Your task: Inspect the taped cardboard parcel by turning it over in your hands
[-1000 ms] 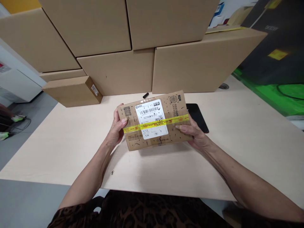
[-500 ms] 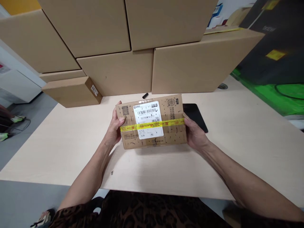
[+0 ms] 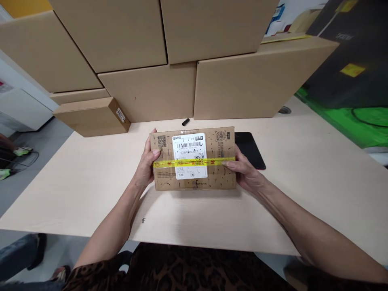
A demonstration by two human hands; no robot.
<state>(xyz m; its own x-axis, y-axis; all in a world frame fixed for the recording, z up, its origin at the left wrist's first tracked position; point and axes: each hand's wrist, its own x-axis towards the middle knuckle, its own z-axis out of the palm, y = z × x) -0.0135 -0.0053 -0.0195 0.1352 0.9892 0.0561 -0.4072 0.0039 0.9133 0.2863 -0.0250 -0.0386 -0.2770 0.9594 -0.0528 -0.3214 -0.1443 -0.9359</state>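
Between my two hands is a small brown cardboard box [image 3: 163, 180], its printed face turned up toward me. A white shipping label [image 3: 185, 174] is stuck on that face, and a strip of yellow tape [image 3: 163, 164] with red print runs across it. My left hand [image 3: 147, 163] grips the left end, thumb on the front. On the right end my right hand [image 3: 244, 167] is closed, its thumb lying over the tape. A black tablet-like device [image 3: 250, 149] lies on the table behind my right hand, partly hidden by the box and hand.
Large cardboard boxes [image 3: 233, 89] are stacked along the back of the pale table [image 3: 75, 194]. A flat carton [image 3: 87, 119] stands at the left, and a small black object [image 3: 185, 122] lies near the stack. At lower left, a person's leg [image 3: 21, 252] shows beside the table.
The held box has levelled out from a slight tilt, its right end lowering. My right thumb has moved inward onto the box's front. A person's leg has come into view at lower left.
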